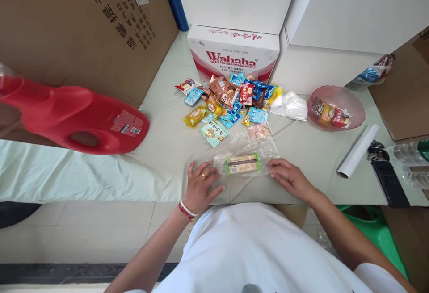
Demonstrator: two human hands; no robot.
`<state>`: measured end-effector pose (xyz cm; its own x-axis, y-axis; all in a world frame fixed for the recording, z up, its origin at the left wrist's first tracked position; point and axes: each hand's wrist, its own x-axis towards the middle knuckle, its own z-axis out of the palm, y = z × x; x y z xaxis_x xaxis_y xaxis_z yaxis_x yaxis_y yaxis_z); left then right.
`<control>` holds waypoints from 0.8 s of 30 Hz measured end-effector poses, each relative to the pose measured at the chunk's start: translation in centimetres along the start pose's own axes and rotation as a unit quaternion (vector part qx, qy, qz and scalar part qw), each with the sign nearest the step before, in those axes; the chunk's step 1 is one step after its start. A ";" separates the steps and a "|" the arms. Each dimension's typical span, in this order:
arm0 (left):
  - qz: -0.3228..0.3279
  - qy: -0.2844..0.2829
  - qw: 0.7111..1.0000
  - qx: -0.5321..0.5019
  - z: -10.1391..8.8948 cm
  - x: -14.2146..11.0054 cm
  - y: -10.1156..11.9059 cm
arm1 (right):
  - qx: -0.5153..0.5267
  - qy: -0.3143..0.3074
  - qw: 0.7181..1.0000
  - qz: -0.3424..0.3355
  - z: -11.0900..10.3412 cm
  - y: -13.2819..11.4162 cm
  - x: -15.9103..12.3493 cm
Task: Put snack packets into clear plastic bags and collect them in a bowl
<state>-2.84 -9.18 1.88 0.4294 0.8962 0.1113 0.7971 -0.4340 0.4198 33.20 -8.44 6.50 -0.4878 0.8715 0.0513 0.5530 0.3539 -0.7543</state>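
A clear plastic bag point(219, 154) lies flat on the table before me, with a green-ended, see-through snack packet point(243, 164) on or in it; I cannot tell which. My left hand point(202, 181), wearing a ring and bracelets, rests palm down at the bag's left edge, fingers spread. At the right edge, my right hand point(291, 177) has its fingers stretched out, touching the plastic. Just behind the bag lie a small pink-printed packet point(259, 131) and a light green packet point(214, 133). Beyond them is a pile of wrapped snacks point(229, 93).
A Wahaha carton point(234, 56) stands behind the pile. White plastic bags point(293, 105), a pink bowl point(358, 110) holding a few snacks, a white roll point(358, 151) and a black phone-like object point(390, 183) are to the right. A large red jug point(80, 114) is at the left.
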 end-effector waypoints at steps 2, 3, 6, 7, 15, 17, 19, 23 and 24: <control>-0.049 0.041 0.998 -0.023 0.5 0.7 0.6 | 0.006 -0.009 1.000 0.011 -1.6 -0.1 2.2; -0.079 0.062 0.994 -0.036 0.7 0.9 0.7 | 0.002 -0.016 1.000 0.021 -2.1 0.0 3.3; -0.186 0.136 0.971 -0.061 1.6 1.1 0.5 | -0.049 -0.051 0.994 0.078 -2.4 1.2 6.4; -0.221 0.164 0.959 -0.060 1.8 1.0 0.3 | -0.085 -0.064 0.989 0.103 -2.3 1.6 7.2; -0.199 0.365 0.909 0.036 0.6 -1.9 2.1 | -0.324 -0.055 0.940 0.095 -1.6 -0.5 13.0; -0.086 0.255 0.963 0.016 0.4 -1.4 3.9 | -0.323 -0.073 0.943 0.039 -0.9 -1.2 15.1; 0.003 0.102 0.995 -0.007 0.7 0.2 5.7 | -0.326 -0.107 0.939 0.010 0.3 -1.3 17.2; 0.011 -0.041 0.999 0.019 1.7 4.9 7.1 | -0.340 -0.158 0.926 0.056 2.5 -0.5 20.2; 0.001 -0.047 0.999 0.025 1.8 5.7 7.0 | -0.337 -0.169 0.924 0.069 2.6 -0.3 20.5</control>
<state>5.95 -7.28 3.85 0.4668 0.8840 0.0249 0.8159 -0.4414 0.3735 21.30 8.48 6.10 -0.5003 0.8093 -0.3076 0.8656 0.4766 -0.1538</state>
